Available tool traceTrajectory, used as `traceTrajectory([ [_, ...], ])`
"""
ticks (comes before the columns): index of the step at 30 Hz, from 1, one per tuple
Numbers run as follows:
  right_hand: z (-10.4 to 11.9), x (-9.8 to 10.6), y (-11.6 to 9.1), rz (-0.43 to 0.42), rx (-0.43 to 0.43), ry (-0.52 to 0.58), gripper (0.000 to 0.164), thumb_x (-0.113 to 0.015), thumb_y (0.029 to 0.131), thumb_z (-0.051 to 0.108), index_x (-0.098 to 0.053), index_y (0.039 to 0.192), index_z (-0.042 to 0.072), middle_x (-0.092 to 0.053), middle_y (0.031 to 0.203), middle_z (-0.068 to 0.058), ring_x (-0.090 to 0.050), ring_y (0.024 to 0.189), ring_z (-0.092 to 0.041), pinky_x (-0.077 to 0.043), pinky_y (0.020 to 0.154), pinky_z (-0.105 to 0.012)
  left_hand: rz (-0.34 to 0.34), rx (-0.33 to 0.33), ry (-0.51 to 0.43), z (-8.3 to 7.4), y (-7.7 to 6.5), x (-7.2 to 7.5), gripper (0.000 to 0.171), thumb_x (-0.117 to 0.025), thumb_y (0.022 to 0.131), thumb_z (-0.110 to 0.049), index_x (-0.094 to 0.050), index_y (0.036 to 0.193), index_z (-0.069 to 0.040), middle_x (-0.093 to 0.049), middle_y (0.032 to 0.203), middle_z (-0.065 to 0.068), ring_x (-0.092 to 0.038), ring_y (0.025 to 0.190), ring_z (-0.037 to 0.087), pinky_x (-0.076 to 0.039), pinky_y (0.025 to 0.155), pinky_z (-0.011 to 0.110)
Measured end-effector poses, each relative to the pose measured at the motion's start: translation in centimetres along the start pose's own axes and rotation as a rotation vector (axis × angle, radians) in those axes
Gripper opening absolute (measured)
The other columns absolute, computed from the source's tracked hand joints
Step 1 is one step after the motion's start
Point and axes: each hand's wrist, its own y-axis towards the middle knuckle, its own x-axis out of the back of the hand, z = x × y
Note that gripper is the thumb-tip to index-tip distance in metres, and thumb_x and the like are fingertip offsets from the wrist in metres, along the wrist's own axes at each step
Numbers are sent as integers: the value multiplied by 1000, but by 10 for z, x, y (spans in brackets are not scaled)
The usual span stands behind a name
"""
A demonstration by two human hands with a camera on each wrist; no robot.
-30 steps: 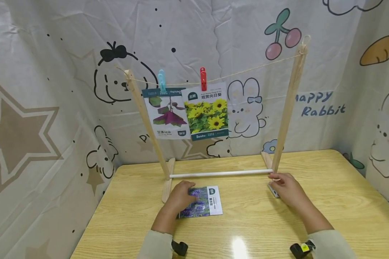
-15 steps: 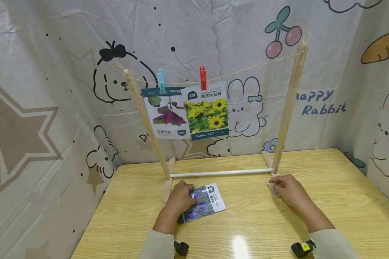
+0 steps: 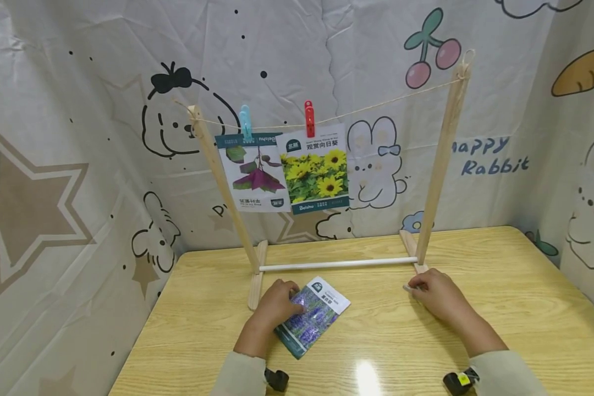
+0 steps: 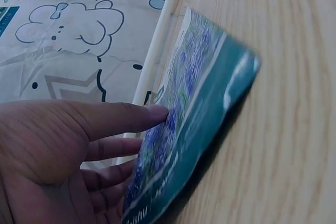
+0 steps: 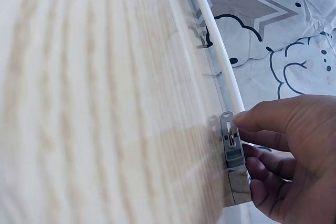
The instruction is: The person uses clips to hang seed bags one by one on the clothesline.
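My left hand pinches a seed packet with purple lavender flowers and a teal band, thumb on its printed face. In the left wrist view the packet is tilted up off the wood. At the right, beside the foot of the stand, my right hand holds a small grey clothespin between thumb and fingers. Two other packets hang from the string: a purple-leaf packet under a blue clothespin, and a yellow sunflower packet under a red clothespin.
A wooden stand has a left post and a right post, joined low by a white rod. The string slopes up to the right. A printed cloth hangs behind the table.
The lavender packet has turned clockwise under my left hand, its white end swinging from right to upper right. The grey clothespin has turned in my right hand, which moved slightly toward me.
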Motion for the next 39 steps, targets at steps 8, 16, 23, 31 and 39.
traceTrajectory([
  [8,-1,-4,-1,16,-8,-8,11,-73,92,20,-75,95,10,-65,98,-10,-56,87,-23,-44,74,-39,53,3,-57,2,1,2,43,-85,80,-17,-67,115,-1,-65,97,9,-57,87,20,-49,78,40],
  [16,0,-4,-1,43,8,-6,6,-74,91,19,-71,87,15,-62,92,-4,-50,80,-17,-40,72,-34,80,47,-118,4,2,1,39,-84,82,-18,-66,115,-4,-61,94,7,-54,82,20,-46,72,37],
  [23,-1,-5,-2,37,27,8,9,-75,91,20,-70,87,14,-61,89,-3,-48,79,-16,-38,69,-32,69,65,-158,6,2,1,34,-83,82,-14,-67,110,-4,-63,95,7,-56,83,19,-49,75,37],
  [31,0,-7,-1,48,18,23,7,-72,93,18,-70,91,12,-57,88,-3,-46,77,-16,-38,69,-31,89,71,-236,5,0,4,30,-80,82,-8,-64,107,-2,-57,89,6,-51,79,19,-44,69,32],
  [39,0,-6,1,58,27,40,5,-71,93,17,-70,93,12,-60,93,-4,-51,79,-15,-43,70,-32,128,47,-337,4,1,2,30,-79,83,-5,-62,108,0,-56,88,5,-50,77,17,-44,68,30],
])
